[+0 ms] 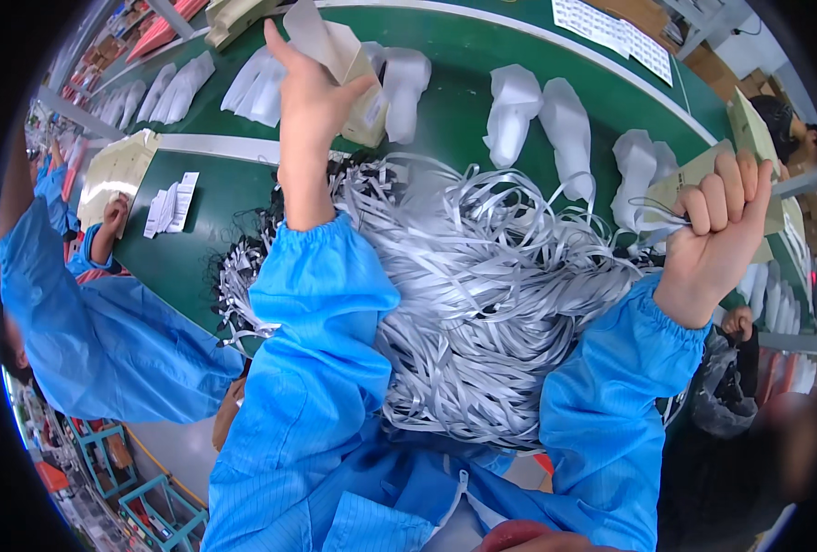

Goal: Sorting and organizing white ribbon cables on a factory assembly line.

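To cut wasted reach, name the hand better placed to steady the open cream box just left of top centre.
Probably the left hand: it is at the cream box, thumb spread toward it. The right hand is across the strap pile, fingers curled, apparently around a silver strap.

- Left arm (325,317), in a loose, bright-blue cloth sleeve gathered at the bare wrist, stretching from near to far left.
- Bare left hand (321,101) raised, thumb and one finger spread widely; its other fingers are hidden.
- Right arm (615,368), matching blue sleeve, angled outward to the right.
- Bare right hand (716,212) upright, fingers curled toward the palm.
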`<move>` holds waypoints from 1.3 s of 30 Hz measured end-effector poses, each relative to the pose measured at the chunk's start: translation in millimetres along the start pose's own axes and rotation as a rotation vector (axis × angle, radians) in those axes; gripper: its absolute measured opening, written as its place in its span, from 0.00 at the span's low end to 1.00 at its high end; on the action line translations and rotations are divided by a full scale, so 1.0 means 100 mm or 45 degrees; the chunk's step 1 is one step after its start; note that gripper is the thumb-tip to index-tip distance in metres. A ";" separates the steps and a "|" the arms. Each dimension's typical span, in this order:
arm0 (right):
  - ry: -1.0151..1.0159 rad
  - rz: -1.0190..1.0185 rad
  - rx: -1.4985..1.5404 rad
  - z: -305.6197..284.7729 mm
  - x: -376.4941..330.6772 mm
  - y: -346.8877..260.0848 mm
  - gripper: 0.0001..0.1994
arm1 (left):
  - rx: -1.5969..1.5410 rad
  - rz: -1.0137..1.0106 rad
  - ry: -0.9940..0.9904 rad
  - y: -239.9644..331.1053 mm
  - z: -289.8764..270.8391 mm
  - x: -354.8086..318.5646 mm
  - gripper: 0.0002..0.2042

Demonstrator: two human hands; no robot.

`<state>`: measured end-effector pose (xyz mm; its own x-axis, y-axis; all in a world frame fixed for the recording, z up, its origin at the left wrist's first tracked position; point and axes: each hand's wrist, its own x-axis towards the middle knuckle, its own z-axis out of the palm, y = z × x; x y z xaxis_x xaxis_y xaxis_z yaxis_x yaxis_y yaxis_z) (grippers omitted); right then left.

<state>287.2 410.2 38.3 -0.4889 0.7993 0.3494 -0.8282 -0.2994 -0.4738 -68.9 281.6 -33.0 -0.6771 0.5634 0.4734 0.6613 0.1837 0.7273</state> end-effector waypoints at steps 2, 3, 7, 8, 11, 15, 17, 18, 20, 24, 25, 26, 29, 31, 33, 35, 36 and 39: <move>-0.051 0.007 0.071 0.03 -0.03 -0.04 0.18 | 0.000 0.089 0.023 0.10 0.07 0.03 0.51; -0.094 -0.006 0.097 0.04 -0.04 -0.06 0.19 | 0.015 0.166 0.055 0.15 0.08 0.03 0.51; -0.231 -0.022 0.214 0.09 -0.14 -0.12 0.21 | 0.118 0.394 0.070 0.69 0.16 -0.09 0.57; -0.274 -0.001 0.293 0.10 -0.16 -0.13 0.22 | 0.109 0.403 0.078 0.88 0.18 -0.11 0.57; -0.380 0.028 0.351 0.16 -0.19 -0.18 0.22 | -0.273 0.896 -0.038 1.27 0.39 -0.26 0.49; -0.515 -0.031 0.316 0.29 -0.24 -0.13 0.22 | -0.358 0.820 -0.528 1.54 0.65 -0.67 0.61; -0.513 -0.280 0.242 0.28 -0.23 -0.11 0.22 | -0.387 0.860 -0.687 1.66 0.82 -0.83 0.63; -0.512 -0.284 0.234 0.26 -0.21 -0.10 0.22 | -0.395 0.864 -0.688 1.70 0.84 -0.88 0.63; -0.439 -0.666 -0.353 0.20 -0.15 -0.08 0.22 | -0.672 0.649 -0.838 1.78 0.87 -0.97 0.63; -0.204 -0.676 -0.929 0.22 -0.08 0.06 0.22 | -0.738 0.459 -0.885 1.79 0.91 -1.00 0.64; -0.108 -0.584 -1.067 0.24 -0.08 0.10 0.23 | -0.705 0.421 -0.872 1.79 0.91 -0.99 0.64; -0.112 -0.577 -1.058 0.26 -0.08 0.18 0.23 | -0.696 0.415 -0.866 1.78 0.91 -0.99 0.64; 0.055 -0.321 -1.826 0.19 -0.11 0.35 0.20 | -0.732 0.218 -0.692 1.74 0.93 -0.98 0.62; -0.142 -0.334 -2.112 -0.03 -0.10 0.50 0.18 | -0.686 0.300 -0.621 1.58 1.15 -0.98 0.61; -0.243 -0.330 -2.253 -0.05 -0.11 0.52 0.17 | -0.610 0.473 -0.488 1.48 1.28 -0.96 0.59; -0.284 -0.147 -2.198 0.08 -0.10 0.43 0.14 | -0.682 0.382 -0.589 1.48 1.21 -0.97 0.55; -0.302 -0.058 -2.169 0.13 -0.11 0.39 0.12 | -0.755 0.298 -0.684 1.52 1.11 -0.95 0.51; -0.271 0.030 -2.308 0.12 -0.14 0.24 0.12 | -0.784 0.253 -0.803 1.44 1.03 -0.96 0.42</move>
<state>271.1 385.0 31.9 -0.6373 0.6879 0.3473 0.3934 0.6779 -0.6210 124.0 337.1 -25.0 -0.1462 0.9092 0.3898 0.3348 -0.3253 0.8844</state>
